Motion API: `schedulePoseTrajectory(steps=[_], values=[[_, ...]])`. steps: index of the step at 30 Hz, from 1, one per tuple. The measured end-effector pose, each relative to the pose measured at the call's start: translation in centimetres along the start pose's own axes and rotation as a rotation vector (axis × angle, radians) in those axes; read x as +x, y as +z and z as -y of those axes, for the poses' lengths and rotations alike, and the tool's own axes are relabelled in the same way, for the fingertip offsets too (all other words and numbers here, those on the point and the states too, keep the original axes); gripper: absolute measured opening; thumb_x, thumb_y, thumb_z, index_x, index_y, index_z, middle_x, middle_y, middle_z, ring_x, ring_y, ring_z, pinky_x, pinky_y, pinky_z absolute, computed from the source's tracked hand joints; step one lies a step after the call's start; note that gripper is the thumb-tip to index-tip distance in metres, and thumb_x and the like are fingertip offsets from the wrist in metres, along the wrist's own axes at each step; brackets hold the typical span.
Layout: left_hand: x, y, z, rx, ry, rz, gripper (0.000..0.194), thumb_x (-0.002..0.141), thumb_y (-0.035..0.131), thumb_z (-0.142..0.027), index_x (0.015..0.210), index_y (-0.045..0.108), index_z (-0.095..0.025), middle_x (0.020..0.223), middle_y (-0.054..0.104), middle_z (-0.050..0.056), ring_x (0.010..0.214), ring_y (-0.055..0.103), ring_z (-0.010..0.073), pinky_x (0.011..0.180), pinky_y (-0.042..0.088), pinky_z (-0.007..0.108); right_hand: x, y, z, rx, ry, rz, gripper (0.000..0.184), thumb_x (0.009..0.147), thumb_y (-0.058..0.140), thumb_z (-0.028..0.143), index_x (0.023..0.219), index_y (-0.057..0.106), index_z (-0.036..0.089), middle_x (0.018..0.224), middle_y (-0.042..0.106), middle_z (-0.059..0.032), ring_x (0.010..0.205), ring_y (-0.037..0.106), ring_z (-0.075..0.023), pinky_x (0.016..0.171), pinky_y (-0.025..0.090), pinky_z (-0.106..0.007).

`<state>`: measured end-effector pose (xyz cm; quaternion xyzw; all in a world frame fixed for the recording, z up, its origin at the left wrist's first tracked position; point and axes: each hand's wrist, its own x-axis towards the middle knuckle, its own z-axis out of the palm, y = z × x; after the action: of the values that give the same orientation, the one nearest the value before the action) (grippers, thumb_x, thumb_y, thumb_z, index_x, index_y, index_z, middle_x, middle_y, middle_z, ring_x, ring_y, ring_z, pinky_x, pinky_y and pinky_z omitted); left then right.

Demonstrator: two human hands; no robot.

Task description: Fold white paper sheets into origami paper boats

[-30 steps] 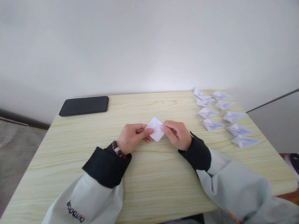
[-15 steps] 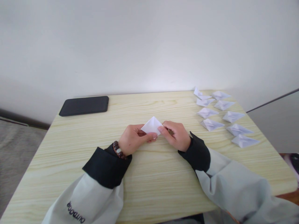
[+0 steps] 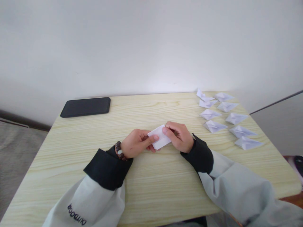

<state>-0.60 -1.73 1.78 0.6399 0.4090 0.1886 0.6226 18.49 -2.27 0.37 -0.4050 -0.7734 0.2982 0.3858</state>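
A small folded piece of white paper (image 3: 160,136) is held between my two hands above the middle of the table. It shows as a tilted rectangle. My left hand (image 3: 138,142) pinches its left end, thumb on top and fingers underneath. At the upper right corner, my right hand (image 3: 179,136) grips the paper between thumb and bent forefinger. The fingers beneath the paper are partly hidden. Several folded white paper boats (image 3: 215,126) lie in two rough columns to the right of my hands.
The light wood-grain table (image 3: 151,189) stands against a white wall (image 3: 146,47). A black phone (image 3: 85,107) lies flat at its back left corner. At the right edge, a dark object (image 3: 297,164) is partly in view beside the table.
The paper has turned from a diamond with its point up to a tilted rectangle. Both hands have shifted slightly and keep hold of it. The boats and phone have stayed put.
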Motion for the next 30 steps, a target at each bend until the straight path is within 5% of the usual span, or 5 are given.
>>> schedulePoseTrajectory(steps=[7, 12, 17, 23, 30], values=[[-0.18, -0.07, -0.46, 0.055, 0.061, 0.011, 0.044, 0.082, 0.047, -0.052, 0.071, 0.068, -0.015, 0.067, 0.069, 0.004, 0.06, 0.06, 0.0154, 0.058, 0.049, 0.024, 0.05, -0.05, 0.11, 0.038, 0.005, 0.027, 0.029, 0.087, 0.043, 0.026, 0.059, 0.038, 0.019, 0.054, 0.036, 0.0048, 0.049, 0.034, -0.0079, 0.049, 0.028, -0.023], [-0.24, 0.0, -0.27, 0.149, 0.074, -0.112, 0.052, 0.083, 0.04, -0.054, 0.053, 0.056, -0.015, 0.05, 0.057, 0.0, 0.048, 0.05, 0.012, 0.049, 0.041, 0.022, 0.01, -0.05, 0.02, 0.076, 0.033, 0.044, 0.029, 0.087, 0.043, 0.027, 0.06, 0.04, 0.019, 0.054, 0.037, 0.0048, 0.05, 0.034, -0.0076, 0.049, 0.028, -0.022], [-0.21, 0.0, -0.21, 0.244, 0.145, 0.01, 0.044, 0.087, 0.038, -0.045, 0.058, 0.054, -0.016, 0.051, 0.051, -0.002, 0.048, 0.043, 0.0096, 0.047, 0.035, 0.02, -0.05, 0.01, -0.03, 0.072, 0.052, 0.063, 0.025, 0.088, 0.044, 0.028, 0.065, 0.048, 0.017, 0.057, 0.044, 0.0032, 0.052, 0.039, -0.0082, 0.049, 0.03, -0.021], [-0.11, 0.03, -0.07, 0.251, 0.139, 0.022, 0.044, 0.088, 0.038, -0.043, 0.059, 0.055, -0.015, 0.051, 0.05, -0.002, 0.047, 0.042, 0.0084, 0.046, 0.033, 0.019, 0.03, 0.19, 0.09, -0.016, 0.031, 0.036, 0.026, 0.088, 0.044, 0.026, 0.064, 0.047, 0.017, 0.056, 0.043, 0.0035, 0.05, 0.038, -0.0074, 0.05, 0.03, -0.021], [-0.07, 0.32, 0.32, -0.006, 0.036, 0.06, 0.029, 0.073, 0.063, -0.038, 0.084, 0.066, -0.012, 0.074, 0.069, 0.002, 0.065, 0.061, 0.0141, 0.06, 0.047, 0.021, -0.13, 0.18, -0.19, -0.034, 0.062, -0.017, 0.025, 0.088, 0.045, 0.028, 0.066, 0.05, 0.017, 0.056, 0.046, 0.0031, 0.05, 0.04, -0.0075, 0.049, 0.031, -0.02]])
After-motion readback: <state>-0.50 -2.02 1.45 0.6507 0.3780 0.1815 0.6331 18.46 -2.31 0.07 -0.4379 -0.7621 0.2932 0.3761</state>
